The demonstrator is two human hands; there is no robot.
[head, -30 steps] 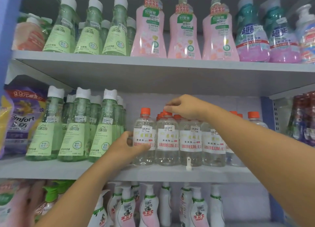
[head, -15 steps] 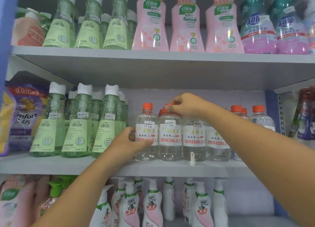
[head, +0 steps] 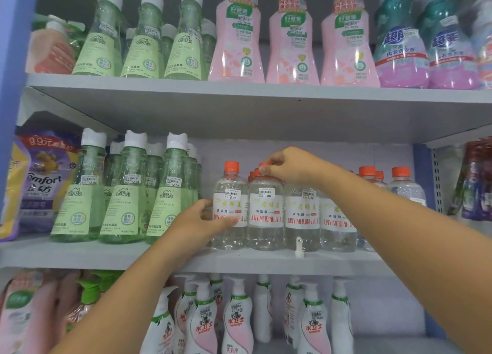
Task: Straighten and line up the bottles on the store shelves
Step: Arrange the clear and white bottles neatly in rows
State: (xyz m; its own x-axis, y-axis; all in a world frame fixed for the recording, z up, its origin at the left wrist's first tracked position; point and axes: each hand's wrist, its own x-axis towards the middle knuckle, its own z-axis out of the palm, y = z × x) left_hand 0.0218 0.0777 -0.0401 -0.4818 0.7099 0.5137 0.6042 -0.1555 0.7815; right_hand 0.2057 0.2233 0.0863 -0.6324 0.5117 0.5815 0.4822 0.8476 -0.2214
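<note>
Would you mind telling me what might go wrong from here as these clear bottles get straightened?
1. The right hand pinches only the orange cap of the second clear bottle; pulling there might tip it onto its neighbours.
2. The left hand grips the first clear bottle close to the shelf edge, so a forward slide could drop it.

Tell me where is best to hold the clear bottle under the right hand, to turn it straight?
Probably grip the orange cap from above and in front: the clear bottle stands upright, its sides packed against neighbours. The right hand pinches there.
</note>
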